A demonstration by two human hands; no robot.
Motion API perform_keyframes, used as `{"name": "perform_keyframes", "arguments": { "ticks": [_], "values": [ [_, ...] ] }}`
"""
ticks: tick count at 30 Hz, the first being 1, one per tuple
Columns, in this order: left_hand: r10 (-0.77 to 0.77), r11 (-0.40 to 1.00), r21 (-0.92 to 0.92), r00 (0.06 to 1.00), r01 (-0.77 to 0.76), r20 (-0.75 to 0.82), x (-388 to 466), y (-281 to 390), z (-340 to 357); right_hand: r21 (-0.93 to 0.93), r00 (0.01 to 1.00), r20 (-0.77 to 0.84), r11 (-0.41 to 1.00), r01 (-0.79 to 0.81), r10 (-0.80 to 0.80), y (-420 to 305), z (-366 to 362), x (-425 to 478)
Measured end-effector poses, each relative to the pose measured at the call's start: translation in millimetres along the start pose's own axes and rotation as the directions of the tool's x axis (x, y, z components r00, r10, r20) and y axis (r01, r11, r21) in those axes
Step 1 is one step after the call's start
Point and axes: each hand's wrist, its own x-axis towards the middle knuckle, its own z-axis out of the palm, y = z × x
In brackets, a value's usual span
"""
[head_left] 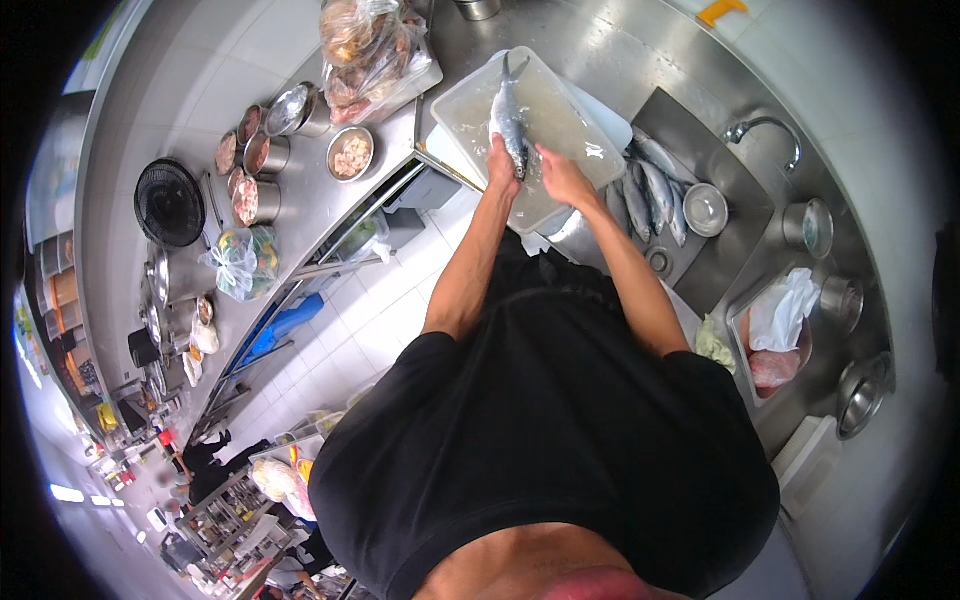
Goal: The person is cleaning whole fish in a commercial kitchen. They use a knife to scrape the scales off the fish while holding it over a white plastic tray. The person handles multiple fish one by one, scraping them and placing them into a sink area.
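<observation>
My left hand (502,166) grips a silvery whole fish (507,112) near its head. The fish's forked tail points away from me, over a translucent plastic tub (559,204) of cloudy liquid. Just right of the fish's head is my right hand (564,177), its index finger extended towards the fish. Whether that hand touches the fish or pinches something small is unclear. Beneath the tub, part of a white board (611,124) shows. Several more whole fish (654,187) lie in the steel sink (739,214) to the right, beside a small metal bowl (705,210).
A curved faucet (772,131) stands behind the sink. On the right counter is a metal tray (780,375) with bagged contents. Bagged meat (371,67), a bowl of pale pieces (350,154) and a black fan (169,202) occupy the left counter. People (206,465) are farther off, lower left.
</observation>
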Motion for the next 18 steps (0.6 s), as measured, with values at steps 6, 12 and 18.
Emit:
{"name": "perform_keyframes", "arguments": {
  "ticks": [6,12,18],
  "values": [
    [-0.07,0.989,-0.112,0.98,0.092,0.185,10.0,-16.0,-12.1,-0.118,0.996,-0.057,0.99,-0.074,0.067,-12.5,11.5,17.0],
    [-0.059,0.998,0.036,0.989,0.054,0.138,6.3,-3.8,-10.7,-0.082,0.999,-0.014,0.996,0.033,-0.035,-25.0,-5.1,12.2],
    [-0.11,0.986,0.138,0.986,0.092,0.125,-13.9,0.9,3.6,-0.114,0.987,-0.15,0.993,0.037,-0.054,7.2,-12.2,89.5]
  ]
}}
